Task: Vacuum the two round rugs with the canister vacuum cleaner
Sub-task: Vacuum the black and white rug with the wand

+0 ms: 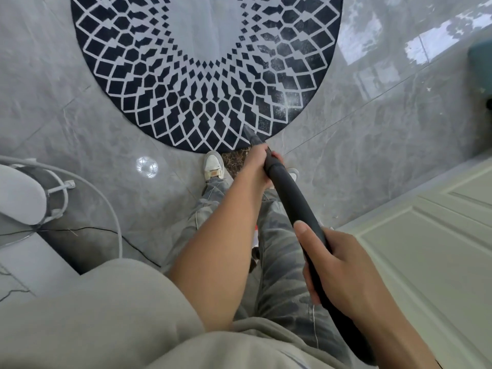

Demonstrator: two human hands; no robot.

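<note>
A round rug (149,83) with a black-and-white diamond pattern and a pale centre lies on the grey tiled floor ahead of my feet. I hold a black vacuum wand (292,201) with both hands. My left hand (257,166) grips it low down, near the nozzle. My right hand (343,272) grips it higher up, close to my body. The narrow nozzle tip (249,133) touches the rug's near edge. A patch of whitish dust shows on the rug's right side. The canister itself is out of view.
A white stool or chair (21,198) with a metal frame stands at the left, with a white cable (111,209) and a thin black cord trailing on the floor. A pale panelled door (431,235) is at the right. A dark green object (480,65) sits at the right edge.
</note>
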